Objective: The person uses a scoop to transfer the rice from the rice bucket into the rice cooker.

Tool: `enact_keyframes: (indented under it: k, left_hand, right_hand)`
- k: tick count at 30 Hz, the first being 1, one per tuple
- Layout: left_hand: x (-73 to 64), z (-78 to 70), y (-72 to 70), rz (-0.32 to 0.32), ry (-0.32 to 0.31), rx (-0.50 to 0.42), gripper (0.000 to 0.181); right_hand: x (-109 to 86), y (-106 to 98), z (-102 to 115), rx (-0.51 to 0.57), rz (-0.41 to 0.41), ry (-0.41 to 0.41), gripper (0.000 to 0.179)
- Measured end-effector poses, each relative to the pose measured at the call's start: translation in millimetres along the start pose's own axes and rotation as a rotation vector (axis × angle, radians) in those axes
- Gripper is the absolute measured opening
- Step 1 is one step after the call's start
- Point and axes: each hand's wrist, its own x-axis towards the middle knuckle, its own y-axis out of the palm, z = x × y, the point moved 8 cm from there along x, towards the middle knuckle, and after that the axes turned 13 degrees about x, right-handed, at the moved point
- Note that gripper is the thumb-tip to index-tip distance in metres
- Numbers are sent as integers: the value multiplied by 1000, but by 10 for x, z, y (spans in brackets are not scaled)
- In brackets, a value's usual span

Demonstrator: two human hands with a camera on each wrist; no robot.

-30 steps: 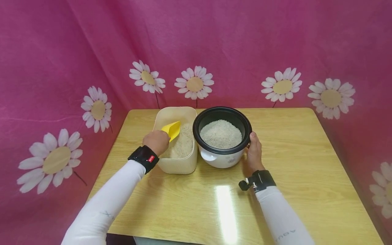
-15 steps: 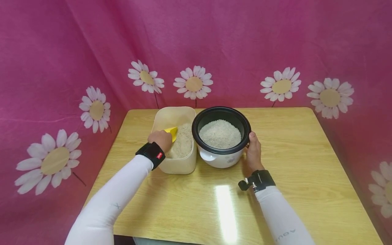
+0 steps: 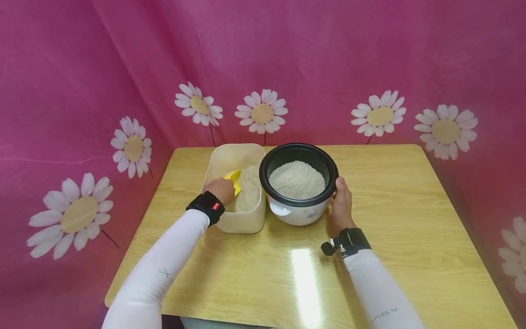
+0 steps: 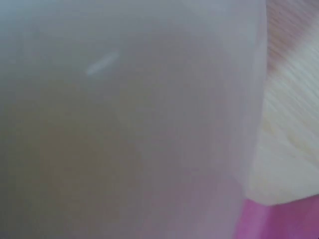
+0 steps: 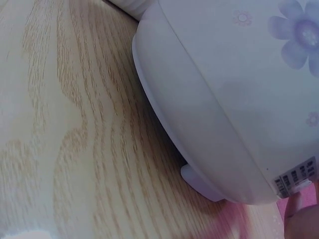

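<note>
In the head view, my left hand [image 3: 221, 190] grips a yellow scoop [image 3: 235, 182] inside a cream plastic bin [image 3: 242, 223] of rice [image 3: 248, 192]. The hand covers the handle, and the scoop's front is partly in the grains. Right beside the bin stands a white rice cooker [image 3: 302, 215] with a black inner pot [image 3: 269, 185] holding a heap of white rice [image 3: 297, 180]. My right hand [image 3: 342, 204] holds the cooker's right side, below the rim. Its fingers [image 5: 299, 219] show at the corner of the right wrist view. The bin's wall [image 4: 149, 124] fills the left wrist view.
Bin and cooker stand near the back of a light wooden table [image 3: 402, 219]. A pink curtain [image 3: 312, 55] with printed daisies hangs behind it and at both sides. The cooker's side handle [image 3: 280, 209] sticks out toward the bin.
My left hand has moved right and farther into the bin, and the scoop has gone lower, to the rice. My right hand and the cooker have stayed put.
</note>
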Motion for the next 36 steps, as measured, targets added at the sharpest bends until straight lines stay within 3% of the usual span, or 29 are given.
enact_keyframes:
  k: [11, 16, 24, 32, 36]
  left_hand:
    - [143, -4, 198, -25, 34, -54, 37]
    - [173, -22, 217, -38, 42, -53, 36]
    - [158, -33, 194, -7, 20, -134, 40]
    - [158, -76, 234, 121, 35, -217, 46]
    - [181, -56, 275, 150, 40, -231, 48]
  right_hand:
    - [22, -7, -37, 12, -13, 10, 56]
    - [8, 13, -11, 38, -18, 13, 55]
    - [-152, 131, 217, 82, -29, 37, 52]
    - [-64, 52, 57, 120, -53, 41, 52]
    - [-18, 25, -17, 121, -51, 27, 55]
